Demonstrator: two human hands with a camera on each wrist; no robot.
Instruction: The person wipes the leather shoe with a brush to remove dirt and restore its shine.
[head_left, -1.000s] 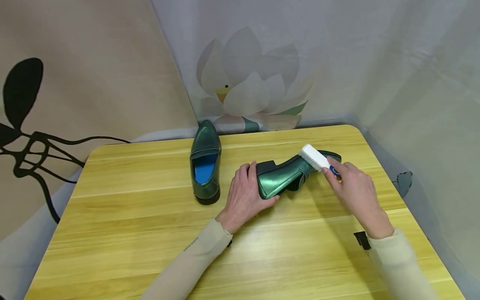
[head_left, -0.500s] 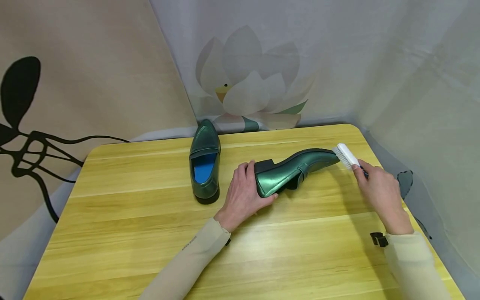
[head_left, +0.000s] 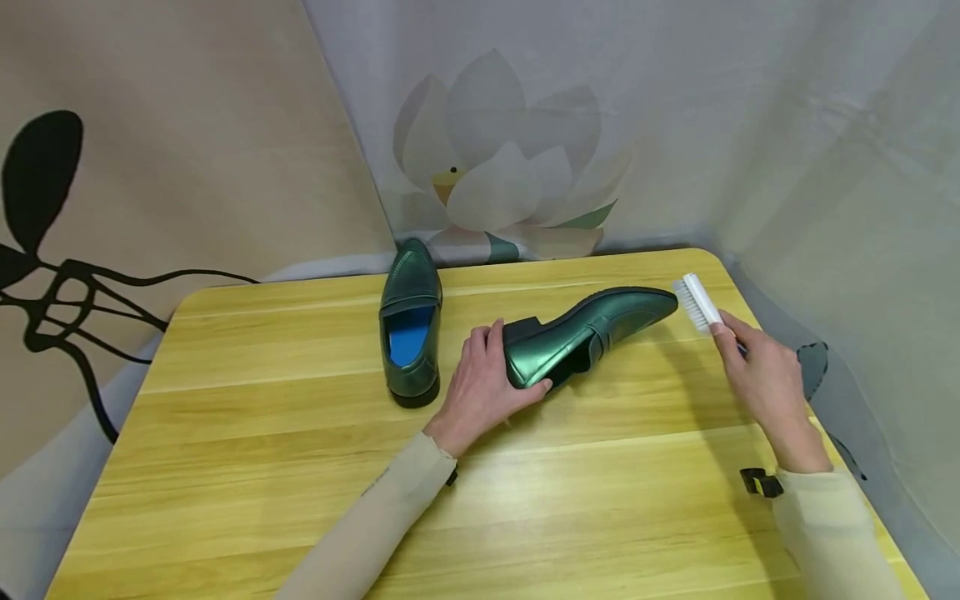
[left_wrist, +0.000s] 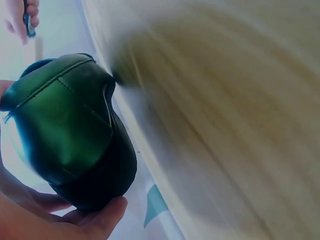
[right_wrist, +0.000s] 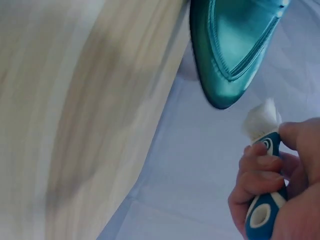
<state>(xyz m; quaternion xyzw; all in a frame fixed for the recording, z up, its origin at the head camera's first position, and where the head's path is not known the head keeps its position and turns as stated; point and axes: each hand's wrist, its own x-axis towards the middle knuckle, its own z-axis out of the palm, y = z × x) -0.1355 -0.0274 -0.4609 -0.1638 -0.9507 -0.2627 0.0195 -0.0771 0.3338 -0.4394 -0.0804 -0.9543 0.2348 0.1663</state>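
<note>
My left hand (head_left: 480, 387) grips a shiny green loafer (head_left: 581, 333) by its heel, tilted on its side above the table with the toe to the right. In the left wrist view, fingers and thumb wrap the heel of the green loafer (left_wrist: 70, 125). My right hand (head_left: 765, 375) holds a white brush (head_left: 697, 302) just beyond the toe, its bristles facing the shoe and apart from it. The right wrist view shows the blue and white brush handle (right_wrist: 265, 215) in curled fingers, below the loafer's toe (right_wrist: 225, 90).
A second green loafer (head_left: 411, 333) with a blue insole stands upright left of my left hand, toe to the back. The wooden table (head_left: 262, 433) has its right edge near my right arm. Printed curtains (head_left: 495, 133) hang behind.
The brush has moved right from over the shoe's forepart, past the toe, and slightly up. The held loafer has rolled a little, showing more of its upper; the other loafer stays put.
</note>
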